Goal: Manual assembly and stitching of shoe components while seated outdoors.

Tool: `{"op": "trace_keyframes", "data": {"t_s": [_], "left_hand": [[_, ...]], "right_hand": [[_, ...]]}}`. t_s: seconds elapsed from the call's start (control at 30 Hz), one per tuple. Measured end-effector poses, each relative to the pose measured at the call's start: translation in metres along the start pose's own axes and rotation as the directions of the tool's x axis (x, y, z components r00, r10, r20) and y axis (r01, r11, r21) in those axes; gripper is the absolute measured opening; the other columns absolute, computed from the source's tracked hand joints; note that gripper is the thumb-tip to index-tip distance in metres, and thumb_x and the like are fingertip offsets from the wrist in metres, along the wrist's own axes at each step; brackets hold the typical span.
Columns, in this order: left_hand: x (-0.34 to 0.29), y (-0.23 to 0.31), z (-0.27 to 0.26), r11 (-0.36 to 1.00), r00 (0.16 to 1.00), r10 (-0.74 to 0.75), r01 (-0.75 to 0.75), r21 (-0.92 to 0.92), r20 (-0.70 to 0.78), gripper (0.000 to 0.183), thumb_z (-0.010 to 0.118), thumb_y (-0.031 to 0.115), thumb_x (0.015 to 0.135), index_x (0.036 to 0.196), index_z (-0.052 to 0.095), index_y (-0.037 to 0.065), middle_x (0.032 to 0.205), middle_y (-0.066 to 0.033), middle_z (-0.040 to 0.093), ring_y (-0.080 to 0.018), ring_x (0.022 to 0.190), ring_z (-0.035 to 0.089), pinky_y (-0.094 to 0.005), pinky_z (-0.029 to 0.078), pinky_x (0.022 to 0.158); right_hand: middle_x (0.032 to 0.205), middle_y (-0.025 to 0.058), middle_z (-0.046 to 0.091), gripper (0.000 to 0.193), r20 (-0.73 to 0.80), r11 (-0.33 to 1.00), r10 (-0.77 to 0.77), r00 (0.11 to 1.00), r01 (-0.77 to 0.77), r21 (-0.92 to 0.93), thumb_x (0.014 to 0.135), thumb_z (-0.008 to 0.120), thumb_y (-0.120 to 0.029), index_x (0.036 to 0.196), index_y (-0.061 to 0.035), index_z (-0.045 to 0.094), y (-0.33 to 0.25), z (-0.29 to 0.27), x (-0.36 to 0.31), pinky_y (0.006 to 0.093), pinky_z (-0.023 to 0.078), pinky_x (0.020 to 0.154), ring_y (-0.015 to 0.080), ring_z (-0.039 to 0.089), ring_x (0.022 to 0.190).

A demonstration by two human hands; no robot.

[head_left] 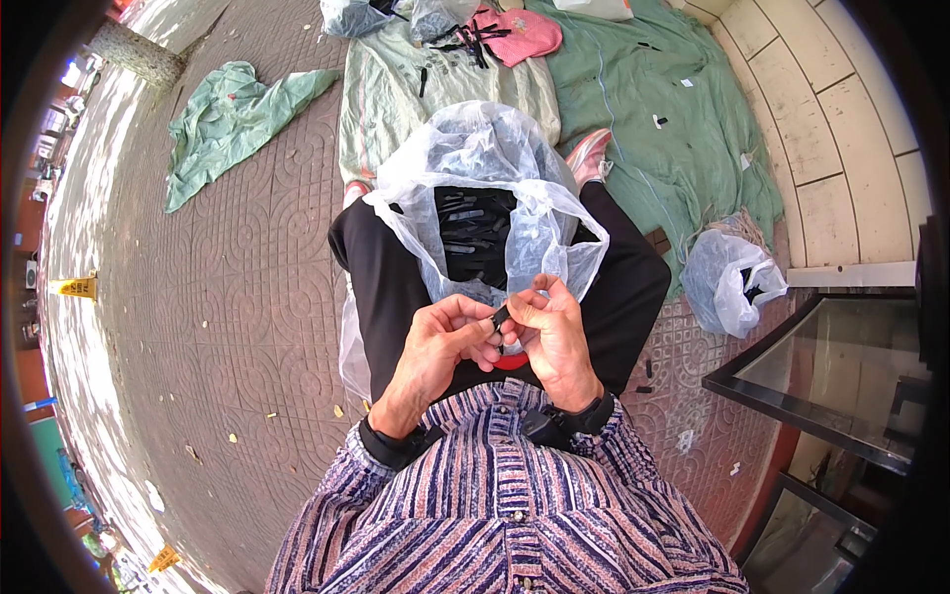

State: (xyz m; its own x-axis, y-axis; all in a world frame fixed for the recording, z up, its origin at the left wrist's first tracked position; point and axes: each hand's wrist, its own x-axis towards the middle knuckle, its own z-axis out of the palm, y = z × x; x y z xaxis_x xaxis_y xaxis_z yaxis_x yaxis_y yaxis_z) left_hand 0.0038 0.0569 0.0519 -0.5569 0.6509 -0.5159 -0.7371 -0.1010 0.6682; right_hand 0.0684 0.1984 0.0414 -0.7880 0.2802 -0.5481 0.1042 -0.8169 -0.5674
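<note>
My left hand (436,345) and my right hand (550,335) meet in front of my lap, fingers pinched around a small black strip-like piece (501,317). Its exact kind is too small to make out. Just beyond my fingertips, a translucent white plastic bag (559,213) stands between my knees with its mouth gaping toward me. Inside it lie many flat black strips (475,233), like the piece in my fingers. Both wrists wear black bands. Something red (512,361) shows partly below my hands.
Green woven sheeting (683,139) and a paler sack (381,109) cover the paving ahead. On them lie a pink cloth bag (520,38) and loose black strips (424,82). A smaller plastic bag (727,282) sits at right, near an open glazed window frame (792,371) and tiled wall.
</note>
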Motion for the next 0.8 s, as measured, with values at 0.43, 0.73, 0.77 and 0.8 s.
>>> {"op": "trace_keyframes", "data": {"t_s": [0.43, 0.73, 0.77, 0.8], "left_hand": [[0.005, -0.019, 0.011, 0.921, 0.941, 0.317, -0.275, 0.275, -0.118, 0.007, 0.056, 0.002, 0.082, 0.082, 0.05, 0.0, 0.058, -0.0032, 0.055, -0.006, 0.046, 0.051, -0.0187, 0.042, 0.042], [-0.003, -0.019, 0.017, 0.846, 0.868, 0.487, -0.442, 0.299, -0.093, 0.012, 0.054, -0.002, 0.084, 0.095, 0.056, -0.002, 0.064, 0.0011, 0.053, -0.0032, 0.053, 0.05, -0.0165, 0.042, 0.048], [-0.004, -0.025, 0.015, 0.868, 0.878, 0.467, -0.432, 0.245, -0.104, 0.014, 0.052, -0.003, 0.084, 0.097, 0.057, -0.003, 0.065, 0.0006, 0.053, -0.0037, 0.055, 0.052, -0.0168, 0.043, 0.05], [-0.003, -0.026, 0.013, 0.868, 0.879, 0.466, -0.432, 0.246, -0.103, 0.014, 0.052, -0.003, 0.084, 0.097, 0.057, -0.003, 0.065, 0.0006, 0.053, -0.0037, 0.055, 0.052, -0.0168, 0.043, 0.05]], "right_hand": [[0.067, 0.0087, 0.057, 0.037, 0.022, 0.847, -0.402, 0.915, 0.381, -0.371, 0.076, 0.063, 0.004, 0.097, -0.0023, 0.033, 0.005, 0.024, -0.018, 0.0237, 0.046, 0.048, 0.014, 0.058, 0.056], [0.076, 0.0163, 0.057, 0.026, 0.682, -0.096, -0.684, 0.258, 0.896, -0.434, 0.074, 0.06, 0.01, 0.093, 0.0024, 0.045, 0.021, 0.013, -0.019, 0.0305, 0.046, 0.049, 0.0262, 0.056, 0.059], [0.076, 0.0168, 0.056, 0.023, 0.706, -0.114, -0.658, 0.261, 0.893, -0.436, 0.075, 0.06, 0.009, 0.091, 0.002, 0.045, 0.022, 0.008, -0.019, 0.0303, 0.046, 0.049, 0.0245, 0.056, 0.059], [0.077, 0.0173, 0.056, 0.021, 0.729, -0.133, -0.631, 0.264, 0.889, -0.438, 0.076, 0.06, 0.008, 0.089, 0.0017, 0.045, 0.022, 0.005, -0.021, 0.0302, 0.046, 0.049, 0.0229, 0.056, 0.06]]}}
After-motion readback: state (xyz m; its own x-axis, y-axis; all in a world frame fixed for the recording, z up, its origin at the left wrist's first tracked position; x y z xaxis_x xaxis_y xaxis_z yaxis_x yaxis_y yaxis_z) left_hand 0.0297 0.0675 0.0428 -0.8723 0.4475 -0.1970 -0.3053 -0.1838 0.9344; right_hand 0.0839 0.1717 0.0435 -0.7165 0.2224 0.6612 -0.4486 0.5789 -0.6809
